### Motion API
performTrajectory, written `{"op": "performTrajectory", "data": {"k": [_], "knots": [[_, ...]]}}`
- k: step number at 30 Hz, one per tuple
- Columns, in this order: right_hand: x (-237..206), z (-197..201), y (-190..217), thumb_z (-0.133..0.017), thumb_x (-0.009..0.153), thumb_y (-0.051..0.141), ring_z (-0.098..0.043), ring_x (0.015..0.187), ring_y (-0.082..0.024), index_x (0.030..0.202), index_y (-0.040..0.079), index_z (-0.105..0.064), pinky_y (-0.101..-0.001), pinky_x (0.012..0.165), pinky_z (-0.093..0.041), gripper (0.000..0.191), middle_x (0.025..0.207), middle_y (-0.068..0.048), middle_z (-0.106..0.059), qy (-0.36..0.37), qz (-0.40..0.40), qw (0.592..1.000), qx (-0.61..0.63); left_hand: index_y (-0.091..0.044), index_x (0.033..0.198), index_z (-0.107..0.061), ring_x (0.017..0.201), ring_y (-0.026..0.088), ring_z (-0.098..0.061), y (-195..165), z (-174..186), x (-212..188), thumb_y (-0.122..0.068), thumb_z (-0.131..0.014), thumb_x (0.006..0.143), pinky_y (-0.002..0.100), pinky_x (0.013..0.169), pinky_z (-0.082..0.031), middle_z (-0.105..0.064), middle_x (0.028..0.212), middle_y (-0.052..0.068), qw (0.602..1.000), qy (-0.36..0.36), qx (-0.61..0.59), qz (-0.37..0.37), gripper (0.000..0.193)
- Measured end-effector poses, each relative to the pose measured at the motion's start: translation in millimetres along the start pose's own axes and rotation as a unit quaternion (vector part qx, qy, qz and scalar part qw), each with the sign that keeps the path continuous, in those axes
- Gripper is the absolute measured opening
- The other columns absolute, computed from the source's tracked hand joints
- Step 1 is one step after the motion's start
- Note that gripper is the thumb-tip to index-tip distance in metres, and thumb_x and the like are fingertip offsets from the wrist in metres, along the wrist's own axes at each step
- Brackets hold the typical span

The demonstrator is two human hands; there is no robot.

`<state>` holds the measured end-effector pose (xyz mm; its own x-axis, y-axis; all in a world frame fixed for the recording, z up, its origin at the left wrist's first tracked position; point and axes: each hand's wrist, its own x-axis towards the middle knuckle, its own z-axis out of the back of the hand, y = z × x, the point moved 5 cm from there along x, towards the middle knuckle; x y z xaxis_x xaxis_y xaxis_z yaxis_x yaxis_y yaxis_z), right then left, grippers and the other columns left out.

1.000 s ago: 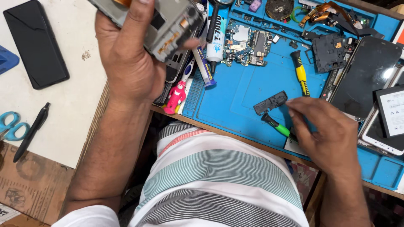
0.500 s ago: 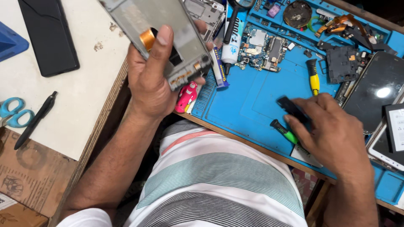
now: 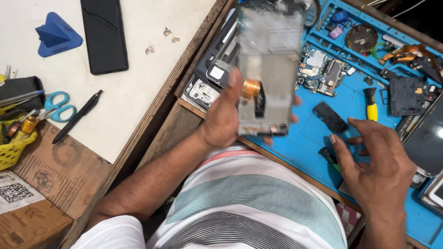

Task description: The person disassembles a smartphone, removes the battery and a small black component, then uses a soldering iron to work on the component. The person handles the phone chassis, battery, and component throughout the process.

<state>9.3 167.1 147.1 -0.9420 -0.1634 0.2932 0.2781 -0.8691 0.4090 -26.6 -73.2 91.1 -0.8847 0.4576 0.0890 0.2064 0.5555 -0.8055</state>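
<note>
My left hand (image 3: 226,115) grips a grey phone frame (image 3: 270,69) by its lower end, thumb resting by an orange flex ribbon, and holds it upright above the blue work mat (image 3: 295,143). The frame is motion-blurred. My right hand (image 3: 376,161) hovers open over the mat's near edge, fingers spread, holding nothing. A small black part (image 3: 330,116) lies on the mat just beyond its fingertips. A green-tipped tool (image 3: 330,157) lies beside the thumb.
On the mat: a circuit board (image 3: 323,69), a yellow-handled screwdriver (image 3: 370,105), a black cover (image 3: 407,95), dark screens at right. On the white table: a black phone (image 3: 104,34), blue wedge (image 3: 56,34), scissors (image 3: 57,107), pen (image 3: 76,116), yellow basket (image 3: 11,147).
My left hand has carried the phone frame rightward over the mat. My right hand has let go of the small black part, which now lies on the mat, and opened.
</note>
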Motion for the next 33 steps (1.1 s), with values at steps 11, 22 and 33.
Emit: {"op": "performTrajectory", "data": {"k": [11, 22, 33], "knots": [[-37, 23, 6, -0.091, 0.07, 0.007, -0.064, 0.093, -0.033, 0.097, 0.002, -0.074, -0.0477, 0.079, -0.052, 0.032, 0.098, -0.018, -0.066, -0.125, 0.143, 0.982, -0.015, -0.008, 0.146, -0.049, 0.073, 0.015, -0.071, 72, -85, 29, -0.093, -0.047, 0.085, 0.029, 0.055, -0.058, -0.068, 0.088, 0.007, 0.958, 0.159, 0.206, 0.118, 0.105], [-59, 15, -46, -0.08, 0.099, 0.012, -0.065, 0.076, -0.011, 0.099, 0.001, -0.072, -0.0192, 0.06, -0.044, 0.014, 0.092, -0.008, -0.071, -0.156, -0.031, 0.963, 0.218, -0.009, 0.147, -0.052, 0.07, 0.017, -0.073, 62, -100, 31, -0.047, -0.051, 0.106, 0.035, 0.062, -0.058, -0.07, 0.079, 0.005, 0.933, 0.183, 0.303, 0.067, 0.056], [-61, 39, -22, -0.092, 0.079, 0.01, -0.053, 0.089, -0.025, 0.086, -0.002, -0.075, -0.0446, 0.079, -0.042, 0.021, 0.089, -0.009, -0.058, -0.205, 0.133, 0.97, -0.014, -0.009, 0.13, -0.06, 0.061, 0.025, -0.07, 59, -103, 21, -0.035, -0.053, 0.108, 0.039, 0.055, -0.054, -0.07, 0.077, 0.006, 0.889, 0.182, 0.412, -0.087, 0.035]]}}
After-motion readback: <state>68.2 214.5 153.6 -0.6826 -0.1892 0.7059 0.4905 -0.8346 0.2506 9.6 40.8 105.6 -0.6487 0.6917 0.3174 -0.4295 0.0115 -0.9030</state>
